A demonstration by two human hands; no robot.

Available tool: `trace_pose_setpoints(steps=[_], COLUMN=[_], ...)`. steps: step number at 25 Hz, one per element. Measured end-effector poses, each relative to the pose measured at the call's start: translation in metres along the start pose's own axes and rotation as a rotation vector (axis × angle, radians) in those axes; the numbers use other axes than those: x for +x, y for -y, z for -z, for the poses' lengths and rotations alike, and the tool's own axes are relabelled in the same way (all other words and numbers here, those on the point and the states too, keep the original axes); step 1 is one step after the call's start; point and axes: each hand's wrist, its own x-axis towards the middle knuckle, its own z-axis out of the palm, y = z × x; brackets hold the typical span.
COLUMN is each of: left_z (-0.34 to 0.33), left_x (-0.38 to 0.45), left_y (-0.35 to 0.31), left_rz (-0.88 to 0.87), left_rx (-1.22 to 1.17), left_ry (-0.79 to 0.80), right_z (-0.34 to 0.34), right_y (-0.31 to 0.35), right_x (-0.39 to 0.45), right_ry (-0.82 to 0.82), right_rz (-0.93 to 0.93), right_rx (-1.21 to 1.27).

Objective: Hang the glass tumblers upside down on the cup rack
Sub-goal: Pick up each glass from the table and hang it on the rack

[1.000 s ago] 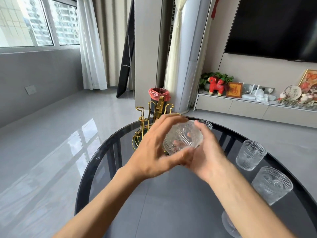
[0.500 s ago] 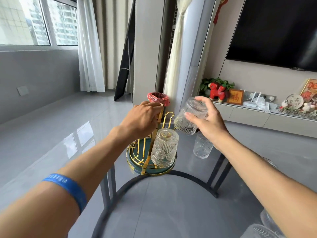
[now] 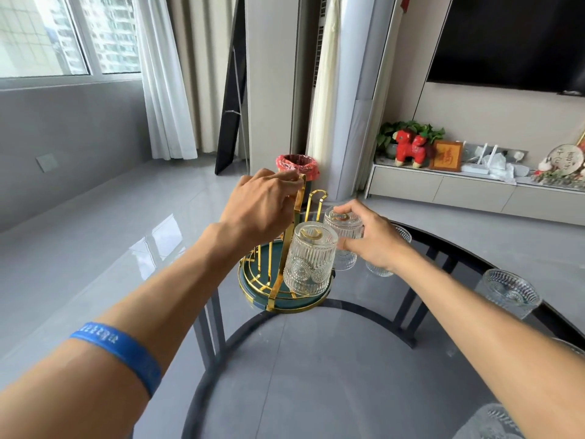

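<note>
A gold wire cup rack (image 3: 278,277) with a dark green round base stands at the far edge of the glass table. One ribbed glass tumbler (image 3: 310,259) hangs upside down on its front peg. My left hand (image 3: 262,207) grips the rack's tall gold handle at the top. My right hand (image 3: 370,236) holds a second tumbler (image 3: 343,224) upside down over a peg to the right, gold showing through its base. A bare gold peg (image 3: 318,198) rises behind it.
The round dark glass table (image 3: 316,369) carries more upright tumblers: one at the right (image 3: 509,293), one partly hidden behind my right hand (image 3: 380,270), one at the bottom right corner (image 3: 493,423). A red-lined bin (image 3: 296,164) stands on the floor beyond.
My right hand has lowered the upside-down tumbler from beside the rack's top down onto a peg. My left hand stays on the rack's handle.
</note>
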Motion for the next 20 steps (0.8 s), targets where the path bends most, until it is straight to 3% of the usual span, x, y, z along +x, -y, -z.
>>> trace_pose_setpoints(steps=[8,11,14,18,20], left_z=[0.005,0.000,-0.023,-0.062,-0.069], left_x=[-0.004,-0.045,-0.114,-0.176,-0.186], left_y=[-0.023,-0.046,-0.088,-0.121,-0.124], left_rz=[0.142,0.142,0.087,0.136,0.153], left_rx=[-0.040,-0.155,-0.356,-0.401,-0.414], left_ry=[0.132,-0.101,-0.171,0.159,0.230], right_z=[0.007,0.022,0.038,0.062,0.072], right_y=[0.008,0.012,0.011,0.032,0.043], right_x=[-0.042,-0.090,-0.146,-0.194,-0.208], right_ry=[-0.035,-0.035,0.176,0.582,0.725], right_rz=[-0.014,-0.048,-0.143,-0.262,-0.336], right_rx=[-0.089,-0.087,-0.246,-0.577,-0.730])
